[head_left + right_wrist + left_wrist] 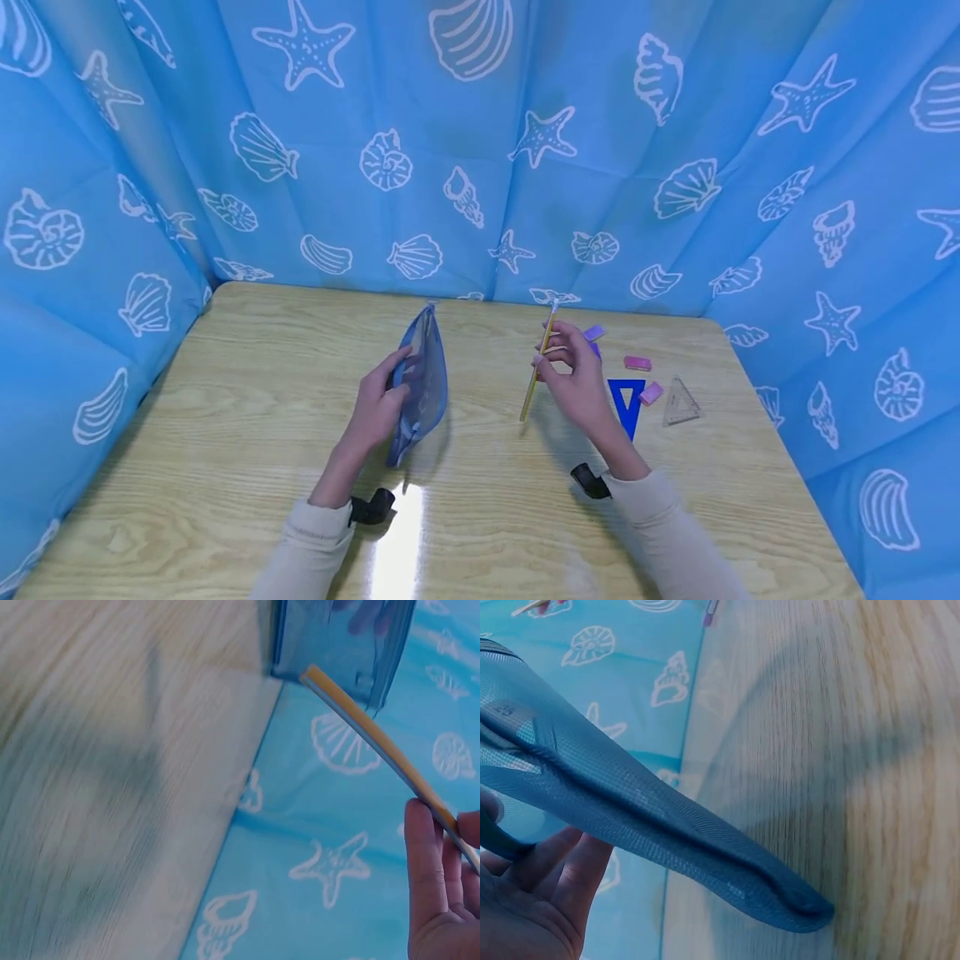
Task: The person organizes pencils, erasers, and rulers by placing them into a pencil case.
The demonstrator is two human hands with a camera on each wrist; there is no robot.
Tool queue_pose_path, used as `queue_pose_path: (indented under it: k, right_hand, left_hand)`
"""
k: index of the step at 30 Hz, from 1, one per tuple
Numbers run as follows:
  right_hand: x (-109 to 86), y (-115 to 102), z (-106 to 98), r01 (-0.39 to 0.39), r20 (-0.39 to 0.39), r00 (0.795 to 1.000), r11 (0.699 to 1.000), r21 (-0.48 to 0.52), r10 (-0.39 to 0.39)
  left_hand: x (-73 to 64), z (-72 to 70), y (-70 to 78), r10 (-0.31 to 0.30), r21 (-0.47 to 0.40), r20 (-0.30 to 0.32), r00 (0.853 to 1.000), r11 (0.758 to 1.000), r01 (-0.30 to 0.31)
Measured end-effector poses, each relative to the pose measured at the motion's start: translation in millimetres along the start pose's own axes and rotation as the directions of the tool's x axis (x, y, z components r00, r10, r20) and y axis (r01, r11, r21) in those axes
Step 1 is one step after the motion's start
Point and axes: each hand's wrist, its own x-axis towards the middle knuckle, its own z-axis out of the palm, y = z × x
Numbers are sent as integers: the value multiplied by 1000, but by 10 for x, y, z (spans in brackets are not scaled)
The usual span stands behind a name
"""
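Note:
My left hand (377,402) grips a blue mesh zip pouch (431,400) by its left side, fingers on one face and thumb at the edge. The pouch stands on edge above the table with its zipper side parted, and in the left wrist view its dark-seamed mouth (667,817) runs across the picture. To the right, my right hand (577,379) pinches a thin yellow pencil (529,398) between thumb and fingers, tilted and held off the table. In the right wrist view one pencil end (367,724) points toward the pouch (326,645), apart from it in the head view.
Right of my right hand lie a blue set square (629,425), a clear set square (681,408), a pink eraser (637,363), another pink eraser (651,392) and a purple block (593,333). A blue shell-patterned curtain (465,125) borders the wooden table (247,417).

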Motion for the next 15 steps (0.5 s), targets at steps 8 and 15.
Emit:
queue_pose_path:
  k: [8, 15]
  right_hand:
    - [-67, -193, 202, 96, -16, 995, 993, 68, -95]
    - [13, -335, 449, 189, -33, 982, 977, 96, -186]
  left_hand:
    - [11, 24, -10, 9, 6, -18, 1000, 1000, -9]
    - [-3, 26, 4, 21, 45, -37, 999, 999, -19]
